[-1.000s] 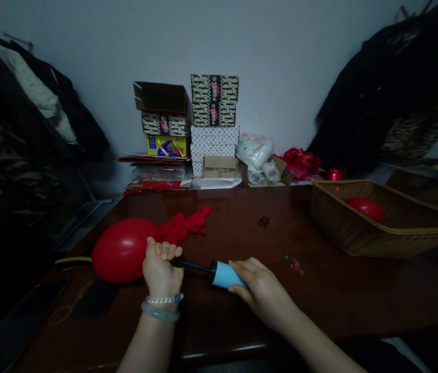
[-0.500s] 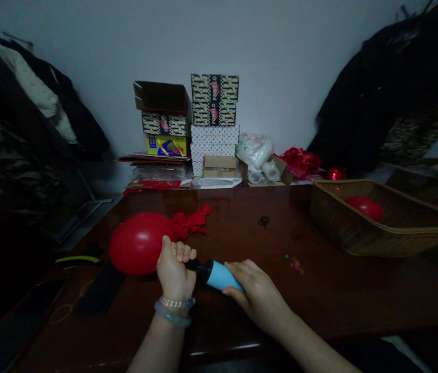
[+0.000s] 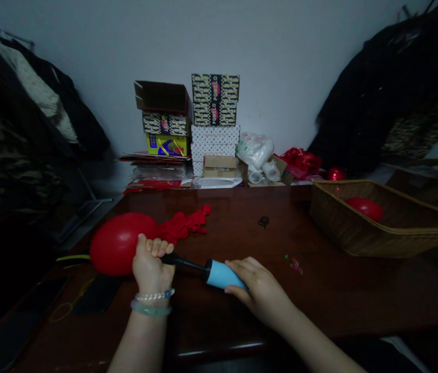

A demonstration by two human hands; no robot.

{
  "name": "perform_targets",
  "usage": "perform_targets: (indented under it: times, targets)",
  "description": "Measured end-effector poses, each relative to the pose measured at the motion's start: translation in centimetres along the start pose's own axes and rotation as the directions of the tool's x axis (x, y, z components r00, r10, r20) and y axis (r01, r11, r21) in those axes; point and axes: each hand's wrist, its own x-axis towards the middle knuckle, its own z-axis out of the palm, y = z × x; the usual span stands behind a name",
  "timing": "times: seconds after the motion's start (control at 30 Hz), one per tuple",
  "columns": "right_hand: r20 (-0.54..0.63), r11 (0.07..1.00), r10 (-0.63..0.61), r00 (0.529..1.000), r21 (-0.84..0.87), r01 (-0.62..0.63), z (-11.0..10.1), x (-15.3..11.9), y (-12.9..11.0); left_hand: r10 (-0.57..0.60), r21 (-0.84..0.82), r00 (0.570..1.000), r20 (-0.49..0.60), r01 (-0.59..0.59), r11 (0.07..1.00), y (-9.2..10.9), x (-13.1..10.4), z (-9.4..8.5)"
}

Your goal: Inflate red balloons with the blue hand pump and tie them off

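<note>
My left hand [image 3: 152, 264], with two bracelets at its wrist, is closed around the black end of a hand balloon pump [image 3: 222, 274]. An inflated red balloon [image 3: 119, 243] sits against the far left side of this hand; its neck is hidden by the fingers. My right hand [image 3: 259, 285] wraps the pump's light blue barrel. Between the two hands a thin black rod [image 3: 191, 263] shows, drawn out of the barrel. Just beyond the left hand, a pile of uninflated red balloons [image 3: 183, 223] lies on the dark brown table [image 3: 242, 228].
At the right stands a wicker basket [image 3: 353, 233] with a red balloon [image 3: 364, 208] inside. Small coloured bits [image 3: 295, 265] and a black loop [image 3: 263, 222] lie on the table. Dark flat objects [image 3: 98, 295] are at the left. Stacked boxes [image 3: 214, 119] line the wall.
My left hand has moved left with the balloon and the pump's black end, so more of the rod shows. The right hand and blue barrel have barely moved.
</note>
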Motion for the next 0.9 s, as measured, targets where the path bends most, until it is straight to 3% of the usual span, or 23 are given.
perform_targets:
  times: [0.17,0.5,0.9]
  targets:
    - [0.037,1.0,0.012,0.999,0.01,-0.012,-0.8,0.0,0.4,0.005,-0.004,1.0,-0.017,-0.005,1.0,0.5,0.3,0.0]
    - [0.025,0.994,0.069,0.997,-0.091,-0.067,-1.5,-0.2,1.1,-0.003,0.023,0.998,-0.057,0.004,1.0,-2.7,-1.0,0.6]
    - [-0.1,0.997,0.01,0.995,-0.081,-0.018,1.0,-0.8,0.2,-0.073,0.063,0.997,-0.025,0.074,0.995,-5.1,-3.3,1.5]
